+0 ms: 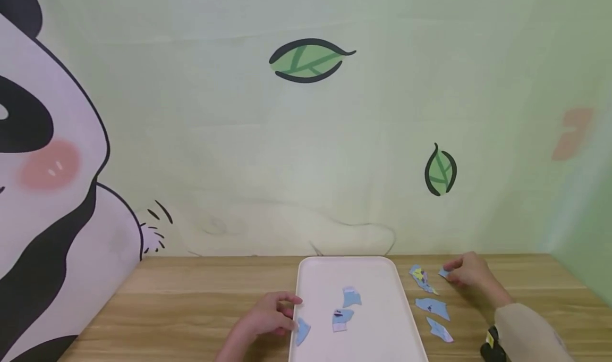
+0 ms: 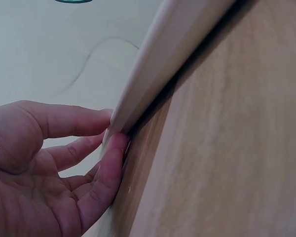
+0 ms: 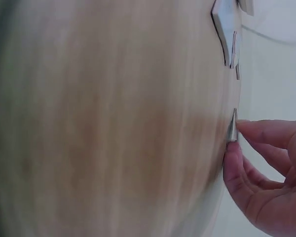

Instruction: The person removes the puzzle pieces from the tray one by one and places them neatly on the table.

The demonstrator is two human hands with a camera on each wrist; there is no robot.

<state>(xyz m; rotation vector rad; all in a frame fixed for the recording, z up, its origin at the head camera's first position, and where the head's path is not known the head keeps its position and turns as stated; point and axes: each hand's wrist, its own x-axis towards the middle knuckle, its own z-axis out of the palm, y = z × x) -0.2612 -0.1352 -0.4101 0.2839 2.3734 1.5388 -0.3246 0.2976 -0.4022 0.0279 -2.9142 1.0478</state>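
Observation:
At the far right of the table, my right hand [image 1: 470,270] pinches a small blue puzzle piece [image 1: 443,272] between thumb and fingers. The right wrist view shows that piece [image 3: 233,129] edge-on, low against the wood. My left hand [image 1: 270,315] holds the left rim of a white tray [image 1: 373,335], fingertips and thumb at its edge in the left wrist view. Inside the tray lie a blue piece [image 1: 352,297], a blue and pink piece [image 1: 340,327] and another blue piece [image 1: 302,332] by the left rim, close to my left fingers.
Right of the tray lie a piece with yellow print [image 1: 421,278], a wide blue piece [image 1: 432,308] and a blue-pink piece [image 1: 440,330]. A black object [image 1: 492,348] sits by my right sleeve [image 1: 528,330]. Behind the wooden table [image 1: 205,282] rises a painted wall [image 1: 215,139].

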